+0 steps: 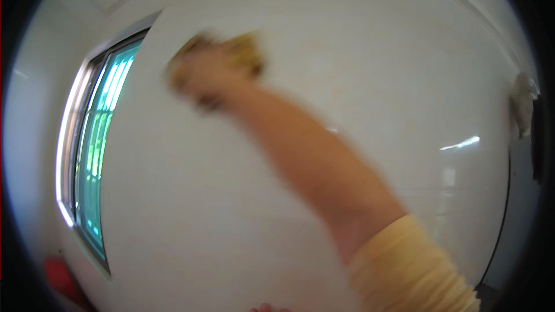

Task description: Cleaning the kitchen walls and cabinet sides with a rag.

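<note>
My right arm, in a yellow sleeve, reaches up from the lower right across a glossy white wall (195, 190). Blurred by motion, my right hand (206, 71) is closed on a yellow and brown cloth (246, 54), which bulges out on both sides of the hand. The cloth lies at or very near the wall's surface; contact cannot be made out. Of my left hand (265, 308) only some fingertips show at the bottom edge, low in front of the wall, and the rest is hidden.
A window (97, 138) with a dark frame and green-tinted glass is at the left. Low in the left corner is a red object (63, 275). At the far right stand a grey panel (518, 212) and a blurred pale object (522, 102) above it.
</note>
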`<state>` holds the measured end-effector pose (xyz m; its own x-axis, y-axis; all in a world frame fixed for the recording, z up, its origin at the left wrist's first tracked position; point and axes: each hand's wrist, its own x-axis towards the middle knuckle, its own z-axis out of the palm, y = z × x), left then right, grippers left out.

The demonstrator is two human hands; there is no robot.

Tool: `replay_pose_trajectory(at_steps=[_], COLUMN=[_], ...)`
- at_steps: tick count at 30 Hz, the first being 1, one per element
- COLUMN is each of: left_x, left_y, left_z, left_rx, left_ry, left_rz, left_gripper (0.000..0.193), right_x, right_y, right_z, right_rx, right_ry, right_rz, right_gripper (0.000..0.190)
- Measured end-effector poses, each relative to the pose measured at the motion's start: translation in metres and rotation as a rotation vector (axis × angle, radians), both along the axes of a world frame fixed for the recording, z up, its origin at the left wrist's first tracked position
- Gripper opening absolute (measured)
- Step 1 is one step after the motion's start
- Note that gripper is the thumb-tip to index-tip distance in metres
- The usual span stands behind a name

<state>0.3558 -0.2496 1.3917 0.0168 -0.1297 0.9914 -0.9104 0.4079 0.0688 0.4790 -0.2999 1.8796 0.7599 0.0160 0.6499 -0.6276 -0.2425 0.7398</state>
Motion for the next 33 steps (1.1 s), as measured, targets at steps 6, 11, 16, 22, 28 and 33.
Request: replay_pose_trajectory(at_steps=[6, 11, 16, 22, 28, 33], left_x=[0.011, 0.019, 0.015, 0.014, 0.014, 0.010], left_y=[-0.008, -0.006, -0.008, -0.008, -0.004, -0.005], left_z=[-0.006, -0.004, 0.003, 0.005, 0.005, 0.008], left_rx=[-0.025, -0.024, -0.047, -0.039, -0.056, -0.047], left_ry=[-0.025, -0.030, -0.070, -0.102, -0.087, -0.105], left_rz=[0.022, 0.063, 0.035, 0.097, 0.078, 0.055], left_gripper=[0.058, 0.059, 0.060, 0.061, 0.062, 0.063], right_x=[-0.031, -0.207, -0.500, -0.471, -0.466, -0.609], right_y=[0.010, 0.058, 0.125, 0.117, 0.118, 0.167], right_z=[-0.064, 0.010, 0.036, -0.102, -0.176, -0.111], right_rx=[0.076, -0.080, -0.287, -0.290, -0.153, -0.275], right_ry=[0.256, -0.106, -1.007, -0.947, -0.512, -1.478], right_rz=[0.024, 0.088, -0.131, -0.184, -0.231, -0.229], right_gripper=[0.053, 0.060, 0.052, 0.055, 0.063, 0.048])
